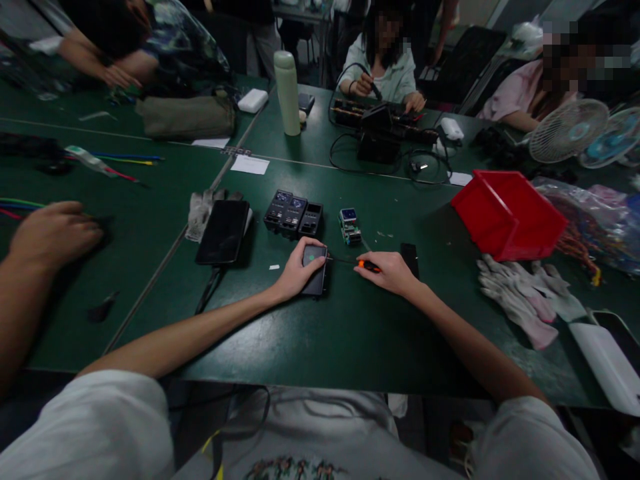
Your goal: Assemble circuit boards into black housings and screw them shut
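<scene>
My left hand (296, 272) grips a small black device (315, 272) lying flat on the green table (350, 333). My right hand (387, 272) pinches a small orange-handled screwdriver (367, 266), and its thin shaft points left and touches the device's right edge. Just behind stand three similar black units (293, 215) in a row and a small open circuit module (349, 225) with a blue screen. A small black part (410, 257) lies right of my right hand.
A dark phone (223, 231) lies left on a glove. A red bin (507, 213) and white gloves (525, 297) sit right. Another person's hand (53, 233) rests far left. People work across the table, with a green bottle (288, 93) and fans (570, 130).
</scene>
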A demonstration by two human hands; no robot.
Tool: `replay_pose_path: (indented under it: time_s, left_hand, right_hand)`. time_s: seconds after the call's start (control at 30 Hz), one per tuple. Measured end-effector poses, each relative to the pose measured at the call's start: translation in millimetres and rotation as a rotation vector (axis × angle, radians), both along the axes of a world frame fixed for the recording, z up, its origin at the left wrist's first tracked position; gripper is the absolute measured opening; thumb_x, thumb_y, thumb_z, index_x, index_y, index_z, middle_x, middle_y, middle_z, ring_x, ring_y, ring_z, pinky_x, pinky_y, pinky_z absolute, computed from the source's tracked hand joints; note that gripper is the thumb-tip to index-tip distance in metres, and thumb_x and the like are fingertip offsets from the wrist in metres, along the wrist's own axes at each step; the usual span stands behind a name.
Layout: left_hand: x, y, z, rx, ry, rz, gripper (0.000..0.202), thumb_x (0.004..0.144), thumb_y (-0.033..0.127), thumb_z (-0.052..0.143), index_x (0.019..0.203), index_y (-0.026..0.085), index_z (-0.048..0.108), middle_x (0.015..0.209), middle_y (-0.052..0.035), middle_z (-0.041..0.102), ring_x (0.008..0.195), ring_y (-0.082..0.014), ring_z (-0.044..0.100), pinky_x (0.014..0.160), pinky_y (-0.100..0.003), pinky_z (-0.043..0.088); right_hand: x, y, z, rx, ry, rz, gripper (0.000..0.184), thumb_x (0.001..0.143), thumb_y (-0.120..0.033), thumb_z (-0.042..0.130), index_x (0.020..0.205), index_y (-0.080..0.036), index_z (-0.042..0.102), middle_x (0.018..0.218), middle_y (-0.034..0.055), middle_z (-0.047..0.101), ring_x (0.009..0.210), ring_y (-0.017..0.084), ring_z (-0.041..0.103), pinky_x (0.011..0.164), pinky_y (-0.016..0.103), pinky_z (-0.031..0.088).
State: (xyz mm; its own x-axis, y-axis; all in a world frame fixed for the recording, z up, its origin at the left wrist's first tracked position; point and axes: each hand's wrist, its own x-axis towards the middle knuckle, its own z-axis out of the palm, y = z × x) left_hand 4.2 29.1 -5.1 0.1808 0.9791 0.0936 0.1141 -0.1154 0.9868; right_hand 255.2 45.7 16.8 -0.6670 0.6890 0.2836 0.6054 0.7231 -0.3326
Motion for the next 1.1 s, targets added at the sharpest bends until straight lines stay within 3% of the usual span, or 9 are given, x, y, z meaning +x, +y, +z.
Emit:
replay_pose_path:
  time_s: [1.1]
  left_hand:
    - [-0.8, 0.3, -2.3, 0.013, -0.003, -0.01, 0.03, 0.083, 0.036, 0.059, 0.107, 0.02, 0.049, 0.106, -0.0041, 0.061, 0.094, -0.0195, 0.061, 0.089, -0.035, 0.045]
  right_hand:
    - [0.4, -0.1, -1.4, 0.004, -0.007, 0.01, 0.028, 0.091, -0.038, 0.054, 0.101, -0.014, 0.064, 0.091, 0.0084, 0.072, 0.079, 0.02, 0.069, 0.071, 0.03, 0.053]
